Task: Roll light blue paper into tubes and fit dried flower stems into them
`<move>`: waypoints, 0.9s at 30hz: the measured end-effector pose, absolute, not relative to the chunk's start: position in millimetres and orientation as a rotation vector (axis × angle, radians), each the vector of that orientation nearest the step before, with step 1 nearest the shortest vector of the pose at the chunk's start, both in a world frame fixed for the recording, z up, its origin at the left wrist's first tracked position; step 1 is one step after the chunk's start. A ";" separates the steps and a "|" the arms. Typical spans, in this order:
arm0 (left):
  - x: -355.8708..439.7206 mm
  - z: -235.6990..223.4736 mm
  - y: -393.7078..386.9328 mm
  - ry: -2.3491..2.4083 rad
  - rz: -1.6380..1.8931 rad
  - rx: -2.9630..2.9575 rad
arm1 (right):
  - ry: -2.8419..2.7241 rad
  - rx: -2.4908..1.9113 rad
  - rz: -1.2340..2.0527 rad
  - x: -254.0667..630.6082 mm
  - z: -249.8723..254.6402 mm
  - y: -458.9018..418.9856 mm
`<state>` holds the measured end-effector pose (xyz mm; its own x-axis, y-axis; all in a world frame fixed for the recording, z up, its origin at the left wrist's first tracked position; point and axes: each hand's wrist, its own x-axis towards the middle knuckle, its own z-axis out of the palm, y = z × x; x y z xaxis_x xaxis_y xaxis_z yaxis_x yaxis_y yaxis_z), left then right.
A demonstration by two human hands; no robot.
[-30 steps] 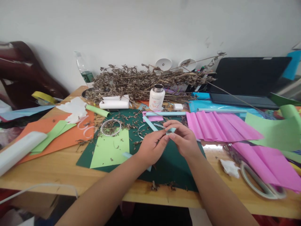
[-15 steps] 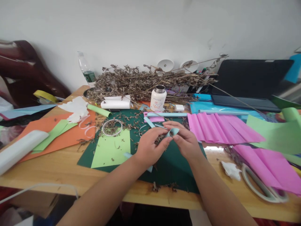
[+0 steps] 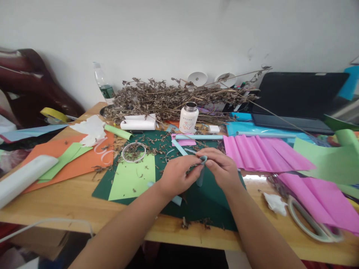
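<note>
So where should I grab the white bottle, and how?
Probably around its body, from the near side: the white bottle stands upright, rounded and wider below its open mouth, and dried plants crowd it from behind. A long blue roll lies low in front, so come in above it. Your right hand would first need to release the blue paper tube.

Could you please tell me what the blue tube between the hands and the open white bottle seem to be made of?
Blue tube: probably paper, matte, as its thin wall looks rolled.
White bottle: perhaps metal with a smooth pale coating, since its neck looks silvery; plastic outside remains possible.
</note>
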<state>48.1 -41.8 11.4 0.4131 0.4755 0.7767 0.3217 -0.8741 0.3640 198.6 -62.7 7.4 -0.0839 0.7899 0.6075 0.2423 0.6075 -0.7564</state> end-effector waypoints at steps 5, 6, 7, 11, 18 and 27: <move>46.2 15.5 -38.2 0.525 1.442 2.502 | -1.593 -0.770 0.632 199.4 6.6 -62.2; 45.9 16.4 -37.8 0.493 1.442 2.496 | -1.588 -0.755 0.641 199.7 7.2 -62.2; 45.6 17.2 -37.5 0.473 1.444 2.492 | -1.589 -0.744 0.647 199.9 8.1 -62.3; 43.2 20.9 -36.4 0.481 1.439 2.526 | -1.615 -0.736 0.678 199.7 10.8 -62.7; 36.8 32.7 -31.5 0.533 1.480 2.792 | -1.495 -0.755 0.954 194.9 7.1 -60.9; 34.4 55.6 -14.3 0.433 1.082 2.952 | -1.503 -0.896 1.000 191.8 9.6 -60.1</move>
